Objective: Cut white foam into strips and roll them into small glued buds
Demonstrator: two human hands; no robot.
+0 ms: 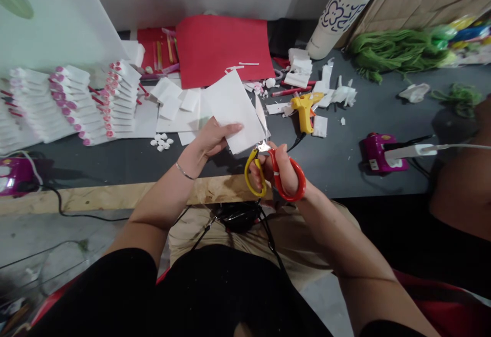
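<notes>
A white sheet of paper [235, 109] is pinched at its lower left between the thumb and fingers of my left hand [218, 136]. My right hand [282, 168] grips a pair of scissors [264, 147] with one red and one yellow handle loop. The blades point up and away, parted, at the right edge of the sheet. Beyond the sheet lies red paper [226, 48] with thin white strips on it. Right of the blades, a yellow glue gun [306, 110] rests on the dark table [345, 158].
Rows of white rolled pieces with pink tips [115, 99] stand at the left. A white bottle [343, 12] stands at the back, beside green yarn [395, 50]. Purple power blocks [378, 153] and cables lie on both sides. Another person's arm [464, 178] is at the right edge.
</notes>
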